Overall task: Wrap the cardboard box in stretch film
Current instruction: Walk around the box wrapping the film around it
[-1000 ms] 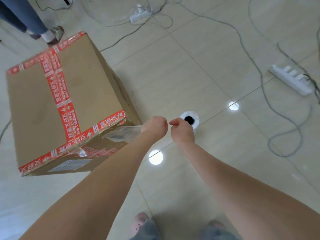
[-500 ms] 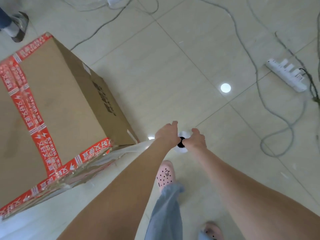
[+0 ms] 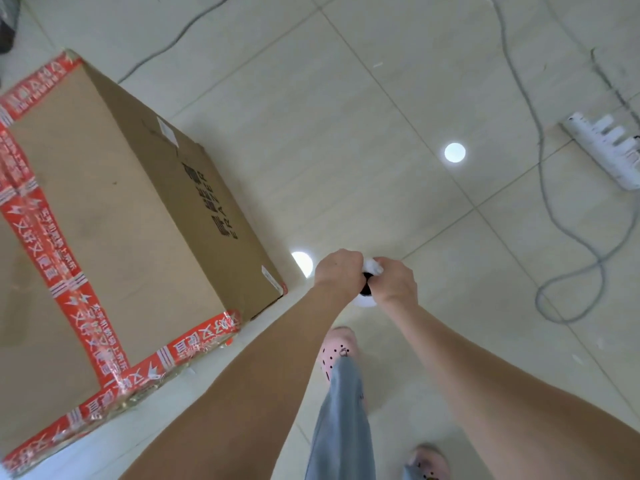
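Just right of the cardboard box (image 3: pixel 114 216), near its front corner, the left hand (image 3: pixel 341 271) and right hand (image 3: pixel 394 284) are clamping together on the stretch film roll (image 3: pixel 367 296). The brown box is sitting on the tiled floor (image 3: pixel 346 133), wearing red printed tape (image 3: pixel 52 258) and wrinkled film (image 3: pixel 156 374) along its near edge.

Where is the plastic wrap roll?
The roll is in the head view's middle, held between left hand and right hand, right of the cardboard box.
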### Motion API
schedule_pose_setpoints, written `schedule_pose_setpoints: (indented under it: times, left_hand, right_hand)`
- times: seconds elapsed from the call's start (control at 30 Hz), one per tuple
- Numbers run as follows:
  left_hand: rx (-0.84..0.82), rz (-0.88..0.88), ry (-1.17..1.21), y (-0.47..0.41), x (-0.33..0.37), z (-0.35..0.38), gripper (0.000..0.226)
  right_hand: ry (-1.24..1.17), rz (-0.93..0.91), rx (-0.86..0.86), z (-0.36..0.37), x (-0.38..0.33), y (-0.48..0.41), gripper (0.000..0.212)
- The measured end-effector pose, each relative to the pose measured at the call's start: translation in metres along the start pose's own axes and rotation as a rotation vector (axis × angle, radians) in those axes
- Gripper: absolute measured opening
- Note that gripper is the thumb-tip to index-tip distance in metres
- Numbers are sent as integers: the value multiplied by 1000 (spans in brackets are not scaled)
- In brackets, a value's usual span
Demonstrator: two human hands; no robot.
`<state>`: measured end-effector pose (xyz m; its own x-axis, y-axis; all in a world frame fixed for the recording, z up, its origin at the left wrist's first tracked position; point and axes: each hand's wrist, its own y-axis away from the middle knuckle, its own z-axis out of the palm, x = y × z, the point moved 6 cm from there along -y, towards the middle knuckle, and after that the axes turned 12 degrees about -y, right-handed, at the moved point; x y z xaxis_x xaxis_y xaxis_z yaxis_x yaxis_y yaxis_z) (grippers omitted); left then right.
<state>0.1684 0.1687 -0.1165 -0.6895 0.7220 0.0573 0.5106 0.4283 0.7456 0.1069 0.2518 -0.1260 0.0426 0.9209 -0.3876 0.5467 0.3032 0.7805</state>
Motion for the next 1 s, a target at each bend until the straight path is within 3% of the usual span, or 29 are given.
schedule_pose_setpoints:
  times: [0.33,0.5,0.73,0.83,0.9,1.0]
  left_hand:
    - [68,-185,264,-33,-93,-50,43]
    - [70,-310,428,-51,-128,-60,7]
    - [77,-522,591,-54,-168,-68,18]
    - [72,-591,654,-54,-181,-66,19]
    - [57,-597,666,-56,-183,-67,21]
    - [22,-603,664,-58,-184,-68,23]
  right_hand:
    - [156,-214,-74,22,-118,-32,20]
    - [227,-293,-80,36,-166,-53,20]
    - [338,-355,-172,59,-211,-65,19]
    - [223,-297,-147,63,-210,-70,30]
    - [36,-129,-194,68,-197,-72,44]
    - [-212,44,-268,78,-188,-73,38]
